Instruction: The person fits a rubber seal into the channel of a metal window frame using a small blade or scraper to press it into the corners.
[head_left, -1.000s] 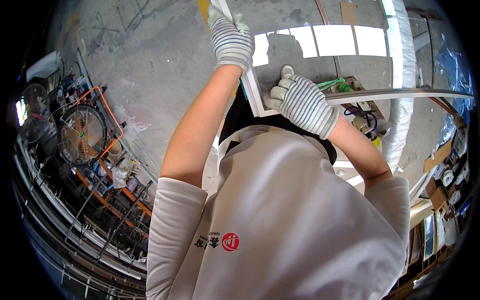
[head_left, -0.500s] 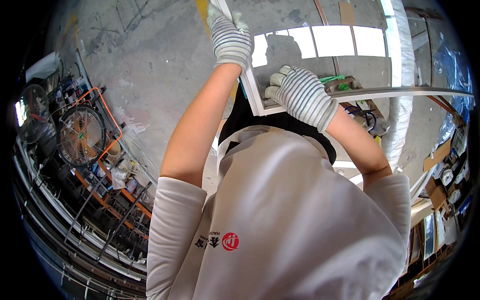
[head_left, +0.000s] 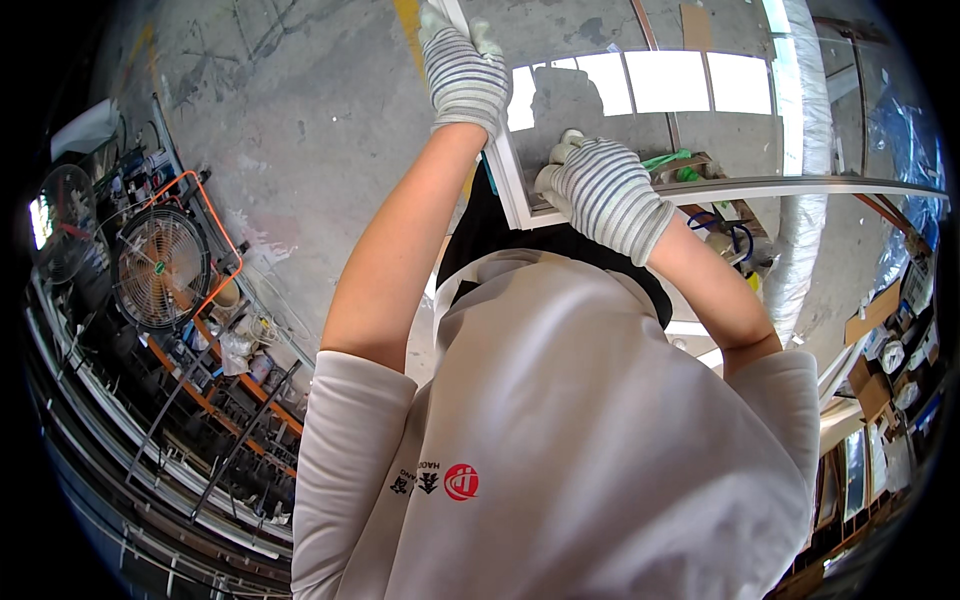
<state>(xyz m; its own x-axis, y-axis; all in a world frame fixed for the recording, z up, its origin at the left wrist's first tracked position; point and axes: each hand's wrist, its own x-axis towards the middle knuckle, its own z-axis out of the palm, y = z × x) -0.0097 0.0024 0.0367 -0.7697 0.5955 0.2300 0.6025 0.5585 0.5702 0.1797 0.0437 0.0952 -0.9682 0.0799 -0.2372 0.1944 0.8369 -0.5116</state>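
A large glass panel in a pale metal window frame [head_left: 514, 185] stretches out in front of me, its near left corner close to my body. My left hand [head_left: 464, 75], in a grey-and-white striped work glove, is wrapped round the left side rail. Just inside the corner, my right hand [head_left: 602, 190] wears a matching glove and lies across the near rail. Its fingers are curled together by the glass [head_left: 600, 125]; whatever is under them is hidden. Bright window shapes and a dark silhouette reflect in the pane.
Grey concrete floor [head_left: 290, 130] spreads out at left. A round black fan [head_left: 160, 268] stands by an orange-edged rack with long metal profiles. A tube wrapped in clear plastic [head_left: 803, 230] runs beside the panel. Cardboard and boxes [head_left: 875, 390] crowd the right side.
My right hand has shifted very slightly to the left by the corner. The left hand keeps its hold on the side rail, and the frame is almost unmoved.
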